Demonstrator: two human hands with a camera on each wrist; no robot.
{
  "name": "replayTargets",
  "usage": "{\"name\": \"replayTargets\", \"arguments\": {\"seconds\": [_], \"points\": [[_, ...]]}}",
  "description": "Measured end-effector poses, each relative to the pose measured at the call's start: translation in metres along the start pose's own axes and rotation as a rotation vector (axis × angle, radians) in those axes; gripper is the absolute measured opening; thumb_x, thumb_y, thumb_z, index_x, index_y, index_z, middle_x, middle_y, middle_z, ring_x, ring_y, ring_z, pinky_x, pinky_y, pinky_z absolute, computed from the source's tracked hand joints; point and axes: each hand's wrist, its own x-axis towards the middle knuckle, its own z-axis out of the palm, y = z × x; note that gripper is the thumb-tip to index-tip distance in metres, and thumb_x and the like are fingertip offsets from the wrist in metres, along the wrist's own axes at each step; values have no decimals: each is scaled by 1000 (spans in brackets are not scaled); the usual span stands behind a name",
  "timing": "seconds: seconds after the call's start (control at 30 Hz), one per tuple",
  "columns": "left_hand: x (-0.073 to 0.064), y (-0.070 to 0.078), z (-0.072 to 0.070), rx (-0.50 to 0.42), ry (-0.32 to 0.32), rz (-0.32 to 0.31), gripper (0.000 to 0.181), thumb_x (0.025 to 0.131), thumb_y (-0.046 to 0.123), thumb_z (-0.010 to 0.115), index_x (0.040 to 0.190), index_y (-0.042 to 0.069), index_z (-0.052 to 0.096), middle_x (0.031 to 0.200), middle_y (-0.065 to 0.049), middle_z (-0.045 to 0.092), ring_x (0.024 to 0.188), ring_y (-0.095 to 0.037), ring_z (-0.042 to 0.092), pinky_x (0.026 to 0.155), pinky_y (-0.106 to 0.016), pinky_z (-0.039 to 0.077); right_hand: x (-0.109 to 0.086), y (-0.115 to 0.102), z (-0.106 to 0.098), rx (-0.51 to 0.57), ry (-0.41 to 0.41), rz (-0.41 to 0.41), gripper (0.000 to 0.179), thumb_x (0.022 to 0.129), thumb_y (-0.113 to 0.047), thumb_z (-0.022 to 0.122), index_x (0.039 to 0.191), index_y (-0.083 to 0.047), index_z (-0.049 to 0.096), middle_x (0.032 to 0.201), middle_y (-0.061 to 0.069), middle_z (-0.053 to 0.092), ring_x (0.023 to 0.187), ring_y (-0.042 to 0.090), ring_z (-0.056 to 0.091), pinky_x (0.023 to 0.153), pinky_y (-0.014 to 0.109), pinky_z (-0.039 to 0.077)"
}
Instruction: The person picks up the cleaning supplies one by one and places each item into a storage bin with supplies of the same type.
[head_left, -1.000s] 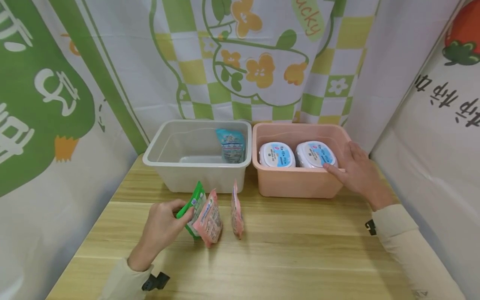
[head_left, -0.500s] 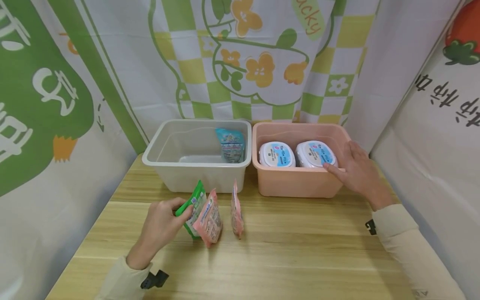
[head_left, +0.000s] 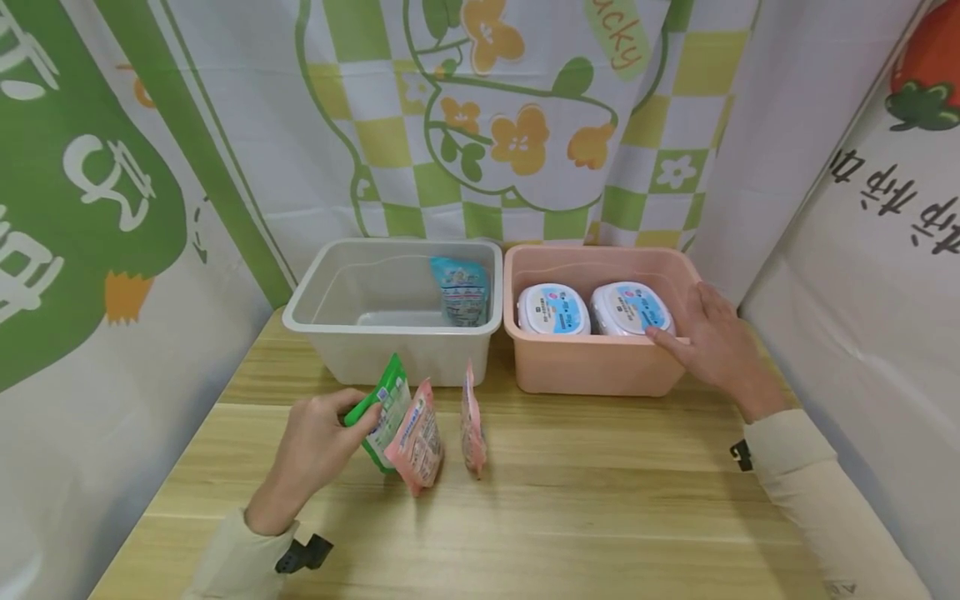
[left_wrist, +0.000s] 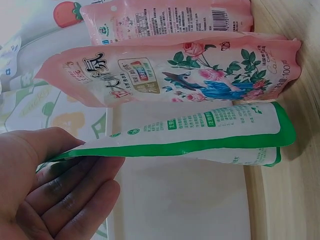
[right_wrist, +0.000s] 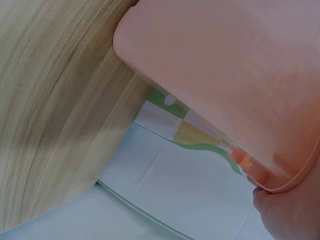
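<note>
We count one green-and-white pouch (head_left: pixel 388 423), tilted above or on the wooden table (head_left: pixel 570 508) in front of the grey bin (head_left: pixel 405 358); whether its lower end touches the wood we cannot tell. The left hand (head_left: pixel 318 442) pinches it near its upper edge, thumb on one face and fingers behind the other, the forearm reaching in from the near left.

Just to its right stand two pink pouches, set a little apart: a rose-printed pouch (head_left: pixel 418 442), nearest the green one, and a second pink pouch (head_left: pixel 472 425), seen nearly edge-on.

Farther back we see two bins, side by side. The grey bin contains one blue pouch (head_left: pixel 463 292), leaning in its right end; the peach bin (head_left: pixel 600 367) contains two white tubs (head_left: pixel 555 310) with blue-printed lids.

The right hand (head_left: pixel 716 350) grips the peach bin's near right corner, thumb over the front rim, fingers along the right side, its forearm slanting in from the near right.
</note>
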Motion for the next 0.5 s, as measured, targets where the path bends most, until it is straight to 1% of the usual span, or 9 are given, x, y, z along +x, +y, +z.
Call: {"name": "replayTargets", "arguments": {"seconds": [0.1, 0.37, 0.43, 0.5], "points": [[1, 0, -1, -5, -4, -9, 5, 90, 2, 79, 93, -2, 80, 73, -8, 77, 49, 2, 45, 41, -18, 36, 0, 0, 0, -4, 1, 6, 113, 101, -68, 53, 164, 12, 3, 170, 38, 13, 155, 60, 16, 123, 74, 19], [3, 0, -5, -5, -4, -11, 6, 91, 2, 79, 93, -3, 79, 75, -11, 77, 49, 1, 47, 40, -17, 35, -1, -1, -1, 8, -26, 22, 114, 102, -70, 50, 165, 8, -5, 172, 37, 4, 158, 59, 10, 124, 75, 15], [4, 0, -5, -9, -4, -14, 6, 91, 2, 79, 93, -3, 79, 76, -12, 78, 49, 1, 48, 40, -17, 35, -1, -1, 0, 8, -27, 22, 114, 102, -70, 50, 165, 8, -5, 172, 37, 5, 158, 58, 10, 124, 74, 15], [4, 0, -6, -12, -3, -13, 6, 91, 2, 78, 93, -4, 79, 76, -12, 78, 49, 0, 49, 40, -17, 36, -1, 0, 0, 3, -22, 18, 114, 101, -69, 51, 165, 9, -2, 172, 37, 8, 157, 59, 12, 124, 74, 17]]}}
